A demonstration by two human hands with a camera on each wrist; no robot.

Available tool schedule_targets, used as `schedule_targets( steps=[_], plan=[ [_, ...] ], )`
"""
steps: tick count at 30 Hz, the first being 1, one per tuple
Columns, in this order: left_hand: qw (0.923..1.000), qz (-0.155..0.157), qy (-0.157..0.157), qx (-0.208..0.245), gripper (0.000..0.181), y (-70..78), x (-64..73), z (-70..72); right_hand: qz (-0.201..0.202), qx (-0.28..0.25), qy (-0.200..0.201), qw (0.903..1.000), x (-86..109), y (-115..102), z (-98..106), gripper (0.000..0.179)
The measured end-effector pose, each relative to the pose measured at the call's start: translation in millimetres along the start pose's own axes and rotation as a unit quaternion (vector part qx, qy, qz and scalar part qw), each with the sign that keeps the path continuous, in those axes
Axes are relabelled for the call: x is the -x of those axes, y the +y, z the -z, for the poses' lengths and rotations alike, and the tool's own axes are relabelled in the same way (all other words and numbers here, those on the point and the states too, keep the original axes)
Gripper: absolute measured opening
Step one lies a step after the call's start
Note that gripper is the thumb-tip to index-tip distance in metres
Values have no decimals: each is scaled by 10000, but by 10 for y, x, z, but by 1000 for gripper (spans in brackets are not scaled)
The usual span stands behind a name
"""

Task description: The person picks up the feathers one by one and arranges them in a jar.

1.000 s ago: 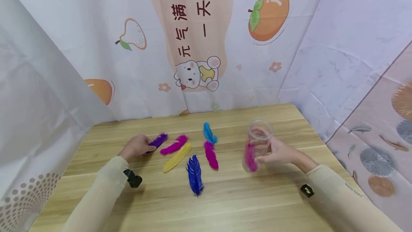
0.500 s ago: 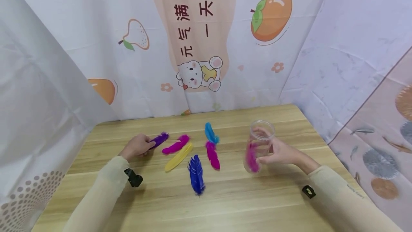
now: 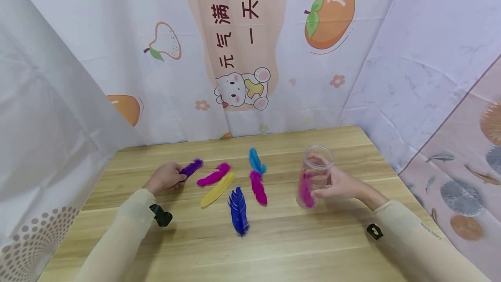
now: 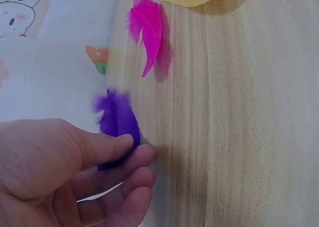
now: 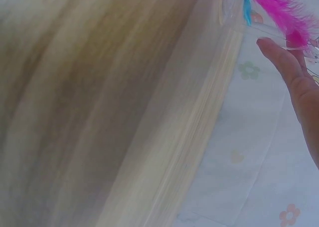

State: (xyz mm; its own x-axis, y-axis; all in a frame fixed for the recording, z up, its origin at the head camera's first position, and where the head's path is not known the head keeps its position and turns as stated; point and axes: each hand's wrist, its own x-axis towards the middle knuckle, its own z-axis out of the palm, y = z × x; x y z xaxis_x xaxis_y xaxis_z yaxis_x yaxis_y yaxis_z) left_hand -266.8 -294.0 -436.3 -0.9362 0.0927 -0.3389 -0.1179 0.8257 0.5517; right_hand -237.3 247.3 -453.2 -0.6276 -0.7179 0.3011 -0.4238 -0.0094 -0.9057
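At the table's left, my left hand point(image 3: 167, 177) pinches a purple feather point(image 3: 192, 169) between thumb and index finger. In the left wrist view the thumb lies across the purple feather point(image 4: 118, 118), its fluffy end pointing away from the hand. On the right, my right hand point(image 3: 337, 184) grips a clear, lidless jar point(image 3: 318, 173), its thumb in front and fingers behind. Inside the jar is a magenta feather point(image 3: 307, 191), also partly visible in the right wrist view. The jar stands slightly tilted; whether its base touches the table cannot be told.
Between the hands lie a magenta feather point(image 3: 213, 176), a yellow feather point(image 3: 217, 190), a dark blue feather point(image 3: 238, 212), a light blue feather point(image 3: 255, 160) and another magenta feather point(image 3: 258, 188). A printed curtain point(image 3: 180, 95) hangs behind the wooden table point(image 3: 274, 251).
The head view has shifted slightly. My left hand and the purple feather have moved very little, a touch upward in the view. My right hand still holds the jar in the same place.
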Motion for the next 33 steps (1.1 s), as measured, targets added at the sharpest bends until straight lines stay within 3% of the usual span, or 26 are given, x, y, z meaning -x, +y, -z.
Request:
schedule_targets(
  steps=[8, 27, 33],
  plan=[
    [9998, 119, 10, 154, 18, 48, 34, 16, -5, 72, -12, 10000, -9, -6, 13, 93],
    [9999, 71, 99, 81, 21, 63, 35, 25, -152, 0, -6, 9999, 7, -37, -7, 94],
    [9997, 74, 37, -214, 17, -2, 2, -7, -264, -56, 26, 9996, 4, -31, -12, 94]
  ],
)
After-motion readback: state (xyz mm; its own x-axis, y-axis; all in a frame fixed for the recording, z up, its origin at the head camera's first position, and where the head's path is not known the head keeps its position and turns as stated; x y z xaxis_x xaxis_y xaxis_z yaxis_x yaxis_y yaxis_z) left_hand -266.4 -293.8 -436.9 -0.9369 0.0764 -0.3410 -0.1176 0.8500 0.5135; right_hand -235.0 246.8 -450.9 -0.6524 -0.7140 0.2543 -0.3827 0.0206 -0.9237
